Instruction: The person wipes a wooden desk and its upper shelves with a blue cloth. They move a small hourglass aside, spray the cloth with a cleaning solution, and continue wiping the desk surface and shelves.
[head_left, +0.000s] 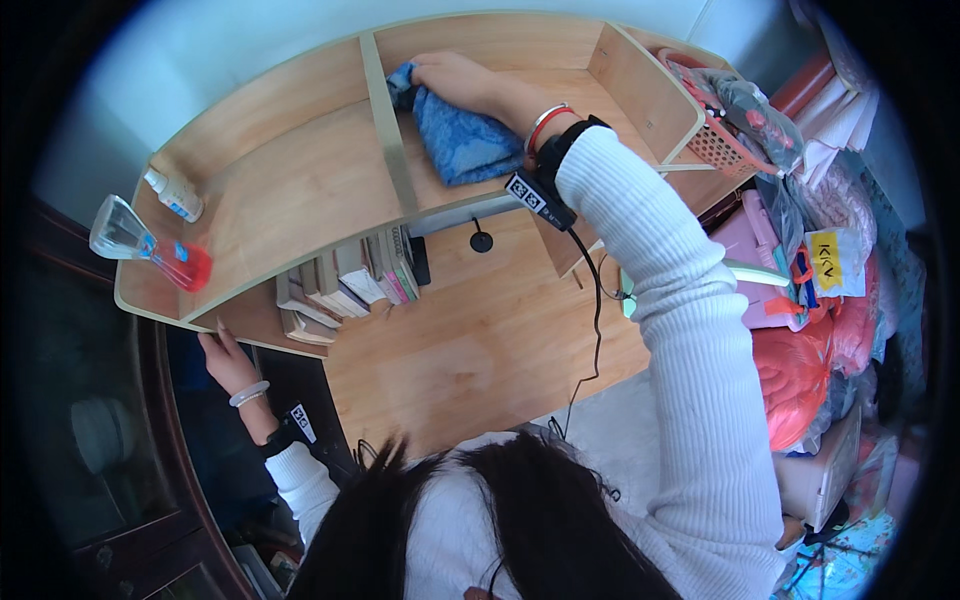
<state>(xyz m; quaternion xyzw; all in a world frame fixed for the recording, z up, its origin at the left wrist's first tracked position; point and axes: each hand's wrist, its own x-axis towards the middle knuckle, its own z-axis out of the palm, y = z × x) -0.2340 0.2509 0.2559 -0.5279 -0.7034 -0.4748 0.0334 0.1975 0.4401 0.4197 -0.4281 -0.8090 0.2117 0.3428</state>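
Note:
My right hand (454, 75) grips a bunched corner of a blue patterned cloth (465, 142). The rest of the cloth lies spread on the middle bay of a wooden shelf unit (300, 180), beside its upright divider (386, 127). My fingertips there are partly hidden. Lower left, my left hand (227, 361) holds the front edge of the shelf unit near its left end. In the left bay stand a white spray bottle (176, 196) and a clear flask-shaped vessel (172, 259) with red in its narrow part.
Below the shelf, books (345, 277) stand at the left of a wooden desktop (450, 360), and a round black disc (481, 241) sits farther back. A pink basket (724, 146) of bagged items fills the right bay. Bags (795, 375) pile up on the right. A black cable (598, 315) hangs from my right wrist.

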